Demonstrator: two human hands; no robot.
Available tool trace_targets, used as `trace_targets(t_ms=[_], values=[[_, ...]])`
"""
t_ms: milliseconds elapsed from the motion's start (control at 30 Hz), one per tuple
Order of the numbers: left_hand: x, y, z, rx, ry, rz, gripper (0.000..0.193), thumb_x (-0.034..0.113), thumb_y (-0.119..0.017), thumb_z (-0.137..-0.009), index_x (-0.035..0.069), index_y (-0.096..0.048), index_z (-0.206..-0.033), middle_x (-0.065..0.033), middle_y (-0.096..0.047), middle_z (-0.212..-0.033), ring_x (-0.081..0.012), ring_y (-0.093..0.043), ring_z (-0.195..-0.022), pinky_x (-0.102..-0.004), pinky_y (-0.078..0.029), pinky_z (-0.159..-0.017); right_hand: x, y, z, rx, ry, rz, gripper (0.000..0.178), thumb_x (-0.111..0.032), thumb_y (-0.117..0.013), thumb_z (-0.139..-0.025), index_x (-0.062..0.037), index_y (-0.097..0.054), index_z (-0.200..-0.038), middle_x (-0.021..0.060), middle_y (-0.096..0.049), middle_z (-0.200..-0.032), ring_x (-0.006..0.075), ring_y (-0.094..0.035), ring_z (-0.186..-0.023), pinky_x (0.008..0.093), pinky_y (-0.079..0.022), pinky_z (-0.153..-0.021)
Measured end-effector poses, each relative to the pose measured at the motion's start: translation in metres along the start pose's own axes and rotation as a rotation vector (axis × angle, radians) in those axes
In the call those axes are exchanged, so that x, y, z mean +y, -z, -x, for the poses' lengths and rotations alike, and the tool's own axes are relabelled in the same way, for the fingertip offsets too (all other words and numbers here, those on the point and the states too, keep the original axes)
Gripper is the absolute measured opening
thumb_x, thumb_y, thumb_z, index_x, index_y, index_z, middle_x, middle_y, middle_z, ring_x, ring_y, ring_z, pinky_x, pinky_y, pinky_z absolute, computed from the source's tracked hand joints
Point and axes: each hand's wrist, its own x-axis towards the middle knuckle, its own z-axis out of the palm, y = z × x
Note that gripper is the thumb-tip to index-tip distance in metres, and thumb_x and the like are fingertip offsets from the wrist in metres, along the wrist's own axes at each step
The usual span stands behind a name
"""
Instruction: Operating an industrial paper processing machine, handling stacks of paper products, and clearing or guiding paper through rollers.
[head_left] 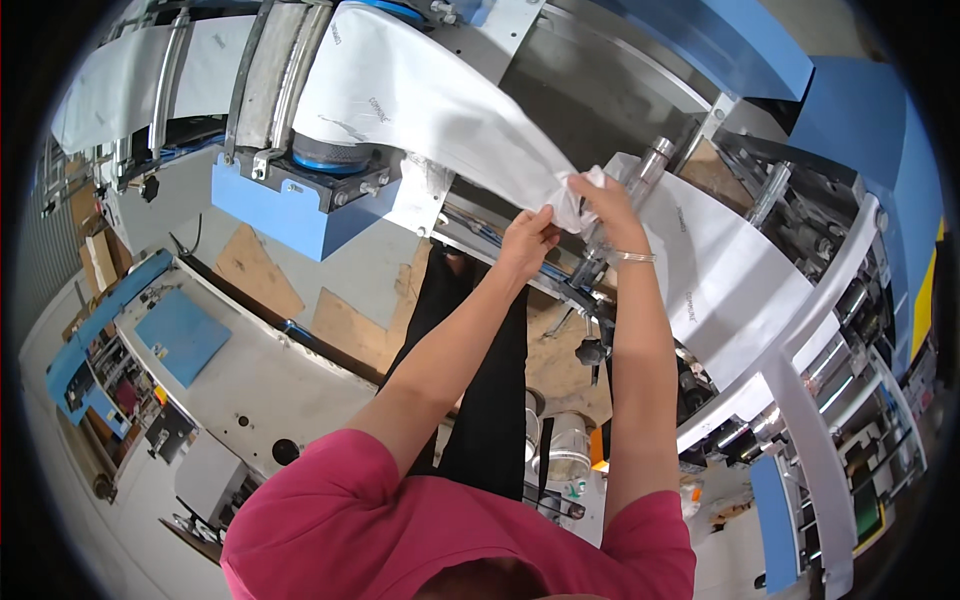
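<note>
A wide white printed paper web [430, 95] runs from the rollers at the upper left and narrows into a crumpled, gathered end between my hands. My left hand [527, 243] is closed, thumb and fingers pinching the lower edge of that bunched end. Just right of it, my right hand [608, 208] is closed around the crumpled paper, with a bracelet at the wrist. Close beside the right hand stands a shiny metal roller [652, 165]. Another stretch of printed white paper [735, 270] slopes down to the right behind my right forearm.
A blue machine housing [275, 210] sits under the left rollers. Large blue covers [860, 130] and a curved white paper strip [820, 470] stand on the right. At the lower left is a pale machine bench [270, 370]. Cardboard sheets [345, 320] lie on the floor.
</note>
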Motion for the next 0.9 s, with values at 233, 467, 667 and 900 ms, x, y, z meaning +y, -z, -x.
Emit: trace_targets(t_ms=[233,467,667,900], values=[[0.008,0.008,0.017,-0.098,0.047,0.077,0.021,0.030,-0.061,-0.087,0.012,-0.053,-0.094,-0.0042,-0.057,-0.103,-0.0176,-0.054,-0.091,-0.0288,-0.043,-0.066,0.002,0.004,-0.001,-0.088,-0.004,0.133,0.055,-0.046,-0.068,-0.075,-0.0021,-0.058,-0.106,0.0050,-0.062,-0.087,0.0116,-0.057,-0.076,0.0245,-0.044,-0.057],[0.005,0.029,-0.015,-0.108,0.019,-0.067,0.009,0.015,-0.055,-0.090,0.008,-0.052,-0.094,-0.0042,-0.056,-0.086,-0.0163,-0.055,-0.076,-0.0311,-0.046,-0.063,-0.017,-0.004,0.009,-0.186,0.089,0.430,0.046,-0.032,-0.074,-0.069,0.0018,-0.061,-0.097,0.0077,-0.065,-0.084,0.0141,-0.059,-0.075,0.0276,-0.046,-0.062],[0.014,0.018,0.003,-0.010,-0.009,0.008,0.011,0.018,-0.058,-0.089,0.009,-0.053,-0.093,-0.0040,-0.057,-0.084,-0.0166,-0.057,-0.077,-0.0306,-0.048,-0.061,-0.007,0.028,-0.003,-0.001,-0.046,-0.058,0.033,-0.031,-0.072,-0.075,-0.0028,-0.064,-0.088,-0.0010,-0.060,-0.075,0.0071,-0.052,-0.064,0.0241,-0.040,-0.056],[0.014,0.010,0.004,-0.055,0.116,-0.008,0.022,0.005,-0.060,-0.086,0.002,-0.052,-0.105,-0.0064,-0.056,-0.096,-0.0186,-0.057,-0.087,-0.0325,-0.054,-0.073,-0.015,0.030,0.007,0.125,0.035,-0.076,0.033,-0.031,-0.073,-0.075,-0.0043,-0.064,-0.091,-0.0017,-0.060,-0.073,0.0088,-0.054,-0.065,0.0234,-0.041,-0.057]])
